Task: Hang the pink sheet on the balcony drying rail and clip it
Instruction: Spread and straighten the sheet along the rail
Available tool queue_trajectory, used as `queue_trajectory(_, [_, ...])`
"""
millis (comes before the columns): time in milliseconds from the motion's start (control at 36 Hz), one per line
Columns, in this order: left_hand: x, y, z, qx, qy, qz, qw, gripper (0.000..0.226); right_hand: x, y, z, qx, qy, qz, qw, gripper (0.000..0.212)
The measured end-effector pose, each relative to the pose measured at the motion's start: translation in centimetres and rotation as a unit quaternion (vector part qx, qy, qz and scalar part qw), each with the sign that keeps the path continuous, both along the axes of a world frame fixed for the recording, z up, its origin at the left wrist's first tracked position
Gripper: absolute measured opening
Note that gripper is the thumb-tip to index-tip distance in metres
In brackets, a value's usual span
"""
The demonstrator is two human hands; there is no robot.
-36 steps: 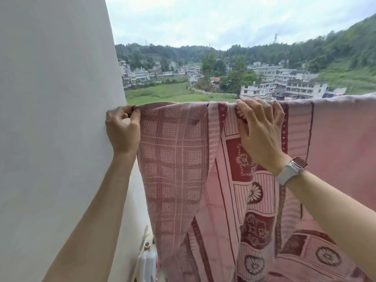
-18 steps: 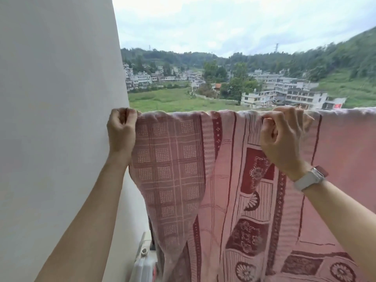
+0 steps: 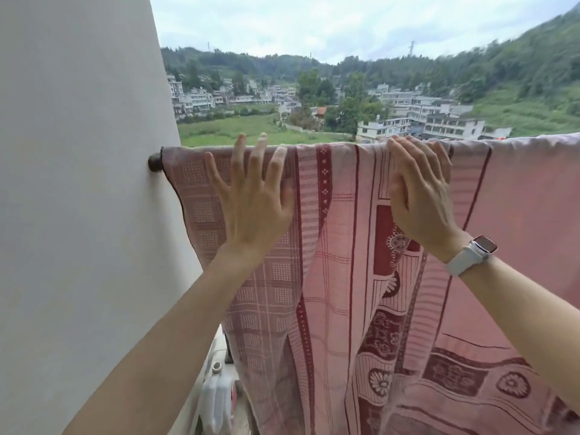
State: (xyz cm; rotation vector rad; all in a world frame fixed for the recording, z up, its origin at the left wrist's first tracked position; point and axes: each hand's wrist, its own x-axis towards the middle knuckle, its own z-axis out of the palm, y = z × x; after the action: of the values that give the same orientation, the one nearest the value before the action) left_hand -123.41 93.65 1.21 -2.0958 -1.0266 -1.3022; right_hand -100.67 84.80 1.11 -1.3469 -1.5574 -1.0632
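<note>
Head cam, only view here: biggest change from half a second back is that both hands let go. Earlier the left hand (image 3: 254, 208) was bunched up on the corner of the pink sheet (image 3: 354, 277) right at the wall (image 3: 78, 183) and the right hand (image 3: 420, 199) was fisted on the top edge. Now both have straight, spread fingers and grip nothing. The left one is flat in front of the checked part of the sheet with fingertips up at the top edge, the right one lies against the fabric with fingers reaching over the top. The left hand also moved right, away from the wall, so the dark end of the drying rail (image 3: 156, 162) shows where it meets the wall.

The sheet is draped over the rail from that end across to the right edge, hanging down in folds.

Containers: just a white plastic jug (image 3: 216, 400) down on the floor by the wall, can't tell what's in it.

White smartwatch (image 3: 470, 254) on the right wrist
</note>
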Motion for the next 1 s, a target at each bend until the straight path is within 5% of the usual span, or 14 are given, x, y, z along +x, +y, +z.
queue_trajectory(222, [7.6,-2.5,2.1,-0.013,0.065,-0.114,0.991,0.04,6.8,-3.9,1.4,-0.059,0.101,-0.111,0.987,0.042])
queue_trajectory(417, [14.0,-5.1,3.8,-0.019,0.124,-0.13,0.984,0.039,13.4,-7.4,2.5,-0.114,0.086,-0.192,0.971,0.036])
queue_trajectory(1000, [45.0,-17.5,5.7,-0.055,0.188,-0.141,0.97,0.04,43.1,-22.8,3.5,-0.232,0.049,-0.207,0.949,0.047])
